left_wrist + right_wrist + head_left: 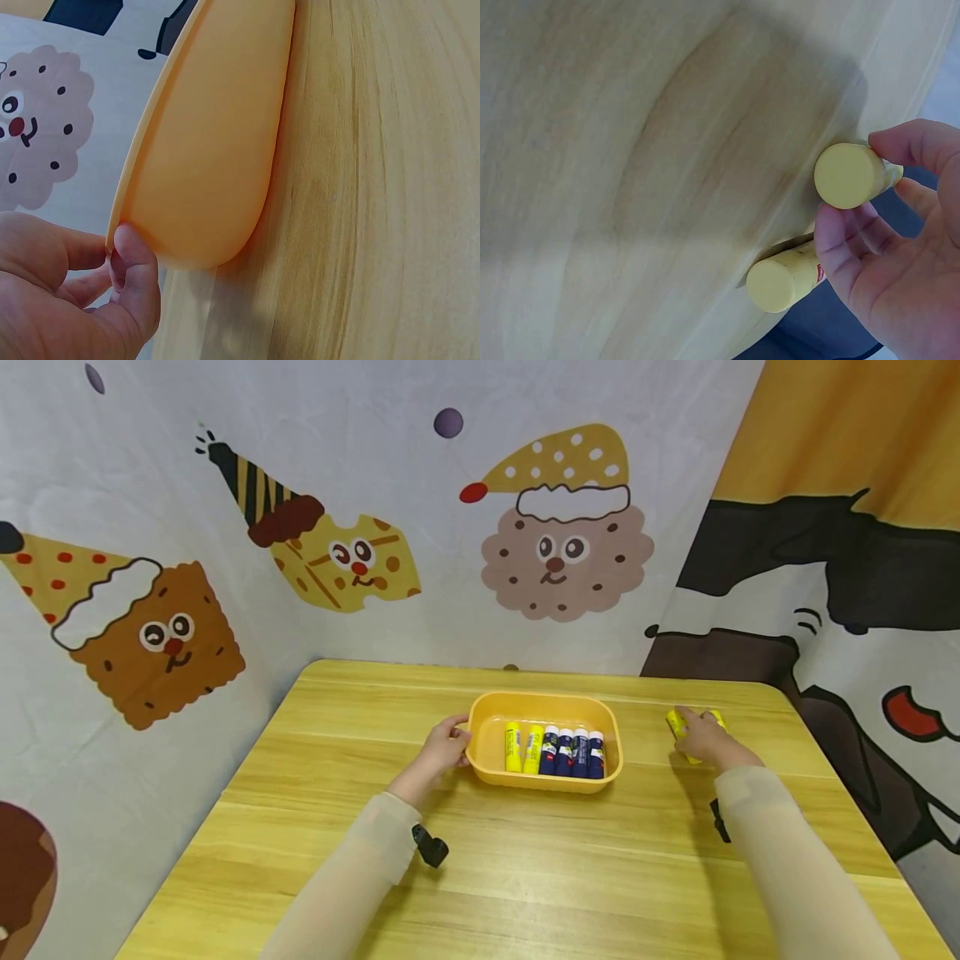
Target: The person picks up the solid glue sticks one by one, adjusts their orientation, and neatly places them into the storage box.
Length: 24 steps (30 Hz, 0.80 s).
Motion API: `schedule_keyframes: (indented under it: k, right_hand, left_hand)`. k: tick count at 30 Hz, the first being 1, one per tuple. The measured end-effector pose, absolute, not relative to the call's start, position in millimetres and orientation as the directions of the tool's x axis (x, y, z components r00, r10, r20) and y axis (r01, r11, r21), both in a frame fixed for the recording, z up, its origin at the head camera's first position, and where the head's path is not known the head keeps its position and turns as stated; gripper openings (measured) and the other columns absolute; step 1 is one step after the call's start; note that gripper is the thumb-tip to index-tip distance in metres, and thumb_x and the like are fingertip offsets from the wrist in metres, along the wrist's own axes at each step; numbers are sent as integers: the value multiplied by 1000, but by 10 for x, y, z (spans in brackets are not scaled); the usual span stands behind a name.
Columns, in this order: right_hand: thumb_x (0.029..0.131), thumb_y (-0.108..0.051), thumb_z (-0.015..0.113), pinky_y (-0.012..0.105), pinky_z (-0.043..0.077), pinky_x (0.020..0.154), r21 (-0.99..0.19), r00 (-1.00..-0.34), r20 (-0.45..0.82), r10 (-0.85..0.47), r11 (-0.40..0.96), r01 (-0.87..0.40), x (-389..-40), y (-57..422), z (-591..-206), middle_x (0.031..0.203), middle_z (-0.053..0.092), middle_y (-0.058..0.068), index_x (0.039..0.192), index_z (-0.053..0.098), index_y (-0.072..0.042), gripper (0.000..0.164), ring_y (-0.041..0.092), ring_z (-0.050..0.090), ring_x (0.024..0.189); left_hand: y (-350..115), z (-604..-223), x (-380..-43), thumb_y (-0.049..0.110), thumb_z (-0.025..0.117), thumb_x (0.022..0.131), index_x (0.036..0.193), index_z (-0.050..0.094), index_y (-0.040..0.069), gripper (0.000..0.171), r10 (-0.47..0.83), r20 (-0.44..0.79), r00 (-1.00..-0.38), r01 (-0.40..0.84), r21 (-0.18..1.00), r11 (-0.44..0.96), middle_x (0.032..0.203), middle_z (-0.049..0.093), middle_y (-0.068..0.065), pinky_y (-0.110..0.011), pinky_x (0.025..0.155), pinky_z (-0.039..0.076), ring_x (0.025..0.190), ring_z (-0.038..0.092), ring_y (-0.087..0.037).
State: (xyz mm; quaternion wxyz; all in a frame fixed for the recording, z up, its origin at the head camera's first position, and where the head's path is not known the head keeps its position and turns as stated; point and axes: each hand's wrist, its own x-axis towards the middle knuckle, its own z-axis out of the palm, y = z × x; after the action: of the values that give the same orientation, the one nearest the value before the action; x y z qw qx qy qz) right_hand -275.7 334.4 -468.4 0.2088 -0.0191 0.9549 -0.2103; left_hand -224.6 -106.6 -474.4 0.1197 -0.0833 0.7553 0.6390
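Observation:
My left hand (445, 747) pinches the left rim of a yellow-orange plastic basket (489, 739) between thumb and fingers, also plain in the left wrist view. Inside it, two yellow glue sticks (513, 747) lie beside several dark blue glue sticks (566, 754) with white caps, in a row. Over at the right of the table, my right hand (708, 742) holds a yellow glue stick (847, 176) between thumb and fingertips. A second yellow glue stick (774, 285) lies on the table beside it, partly hidden by the hand in the head view.
The wooden table (525, 868) stands against a wall cloth (450, 635) printed with cartoon biscuits and cheese. A curtain-like cloth with a large cartoon face (847, 668) hangs along the right side. Each wrist carries a small black camera mount (430, 847).

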Motion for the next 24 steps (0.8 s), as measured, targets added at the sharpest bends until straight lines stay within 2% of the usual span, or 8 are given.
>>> schedule_keyframes:
  k: [4, 9, 12, 19, 24]
  right_hand:
    - [85, -9, 55, 56, 41, 84, -395, -910, -396, -125, 917, 46, -2762, 3318, -4678, 137, 10, 47, 148, 10, 6, 78, 57, 34, 114]
    - [85, -6, 54, 58, 40, 85, -404, -904, -407, -129, 913, 51, -2729, 3268, -4602, 137, 9, 47, 148, 11, 6, 77, 60, 28, 118]
    - [84, -5, 55, 58, 41, 83, -408, -906, -405, -125, 911, 56, -2710, 3248, -4569, 136, 10, 48, 147, 12, 7, 77, 59, 30, 116]
    - [85, -5, 57, 48, 45, 74, -428, -921, -376, -99, 900, 78, -2706, 3261, -4584, 131, 17, 46, 147, 11, 5, 78, 47, 42, 98]
    - [85, -10, 57, 50, 46, 73, -432, -948, -302, -96, 901, 47, -2742, 3257, -4609, 130, 19, 47, 147, 11, 5, 78, 50, 44, 100]
  left_hand:
    - [-1068, -4721, -2225, 8, 46, 99, 138, 45, 6, 39, 32, -273, -961, -264, 950, 167, 92, 46, -8, -21, 52, 48, 60, 49, -11]
    - [-1066, -4728, -2239, 9, 47, 99, 139, 46, 10, 40, 22, -300, -954, -293, 942, 163, 95, 46, -7, -20, 53, 48, 61, 49, -11]
    - [-1060, -4746, -2257, 10, 48, 99, 139, 46, 11, 40, 18, -305, -952, -297, 939, 172, 95, 46, -7, -20, 52, 48, 61, 49, -12]
    - [-1050, -4729, -2245, 8, 47, 99, 139, 45, 9, 40, 15, -297, -955, -289, 940, 179, 94, 46, -6, -20, 51, 48, 61, 49, -11]
    - [-1056, -4718, -2234, 7, 47, 99, 140, 44, 8, 41, 13, -293, -956, -286, 942, 177, 94, 45, -6, -19, 51, 47, 61, 48, -11]
